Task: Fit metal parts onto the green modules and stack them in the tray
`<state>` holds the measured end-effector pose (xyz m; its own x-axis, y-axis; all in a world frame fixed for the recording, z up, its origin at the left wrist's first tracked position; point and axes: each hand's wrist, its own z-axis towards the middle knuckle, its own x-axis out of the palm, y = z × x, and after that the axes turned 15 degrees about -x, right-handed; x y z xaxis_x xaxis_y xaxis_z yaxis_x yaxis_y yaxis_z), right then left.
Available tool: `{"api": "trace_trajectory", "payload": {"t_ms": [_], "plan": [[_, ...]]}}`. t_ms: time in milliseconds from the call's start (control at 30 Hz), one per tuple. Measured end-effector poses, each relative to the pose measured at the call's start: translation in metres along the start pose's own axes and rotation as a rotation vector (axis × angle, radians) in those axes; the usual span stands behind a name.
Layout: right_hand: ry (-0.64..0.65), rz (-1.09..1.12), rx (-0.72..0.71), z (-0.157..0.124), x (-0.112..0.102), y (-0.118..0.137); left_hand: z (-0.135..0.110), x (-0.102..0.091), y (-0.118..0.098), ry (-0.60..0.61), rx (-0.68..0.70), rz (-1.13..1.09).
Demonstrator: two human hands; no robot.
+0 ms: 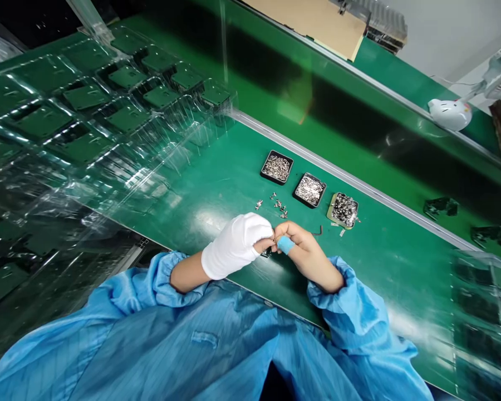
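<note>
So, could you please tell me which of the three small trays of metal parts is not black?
The right-hand tray, farthest along the row: its base is pale tan, while the left tray and middle tray are black.

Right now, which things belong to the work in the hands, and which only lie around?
In use: left hand, right hand, small dark part between them, loose metal pieces, three trays of metal pieces.
Lying about: clear blister trays, white fan, cardboard.

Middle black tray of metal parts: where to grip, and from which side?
Grip the middle black tray by its two opposite rim edges, from straight above. It lies flat and shallow on the green mat, heaped with loose parts, with neighbour trays close on both sides, so keep it level.
</note>
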<state>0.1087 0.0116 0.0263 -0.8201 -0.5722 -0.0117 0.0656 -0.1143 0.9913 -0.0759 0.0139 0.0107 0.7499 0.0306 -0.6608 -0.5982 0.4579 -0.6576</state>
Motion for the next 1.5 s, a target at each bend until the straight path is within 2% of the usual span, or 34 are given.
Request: {"api": "trace_trajectory", "payload": {"t_ms": [100, 233, 300, 400, 500, 567, 733, 900, 1000, 1200, 1400, 1500], "plan": [[-0.012, 0.116, 0.035, -0.006, 0.004, -0.005, -0.002, 0.004, 0.001, -0.003, 0.070, 0.029], [0.094, 0.111, 0.044, -0.014, -0.001, -0.004, -0.011, 0.005, 0.006, 0.078, 0.130, -0.029], [0.132, -0.020, 0.003, -0.017, -0.003, -0.001, -0.016, 0.004, 0.009, 0.064, 0.084, -0.076], [0.065, -0.357, -0.101, -0.018, -0.008, -0.001, -0.023, 0.003, 0.016, 0.043, -0.085, -0.104], [-0.005, -0.631, -0.236, -0.016, -0.009, -0.008, -0.027, 0.010, 0.023, 0.192, -0.207, -0.082], [-0.005, -0.736, -0.313, -0.014, -0.008, -0.013, -0.029, 0.017, 0.025, 0.232, -0.243, -0.101], [-0.004, -0.848, -0.365, -0.014, -0.001, -0.021, -0.030, 0.026, 0.022, 0.165, -0.217, -0.145], [-0.014, -0.964, -0.372, -0.017, 0.003, -0.024, -0.029, 0.023, 0.014, 0.078, -0.132, -0.042], [-0.002, -1.037, -0.388, -0.018, 0.003, -0.027, -0.028, 0.020, 0.010, 0.067, -0.105, 0.026], [0.007, -0.956, -0.406, -0.016, 0.002, -0.029, -0.027, 0.017, 0.010, 0.111, -0.130, -0.016], [0.003, -0.889, -0.287, -0.016, 0.004, -0.025, -0.032, 0.019, 0.013, 0.133, -0.157, -0.036], [-0.015, -0.873, -0.245, -0.017, 0.005, -0.023, -0.029, 0.012, 0.011, 0.204, -0.176, -0.079]]}}
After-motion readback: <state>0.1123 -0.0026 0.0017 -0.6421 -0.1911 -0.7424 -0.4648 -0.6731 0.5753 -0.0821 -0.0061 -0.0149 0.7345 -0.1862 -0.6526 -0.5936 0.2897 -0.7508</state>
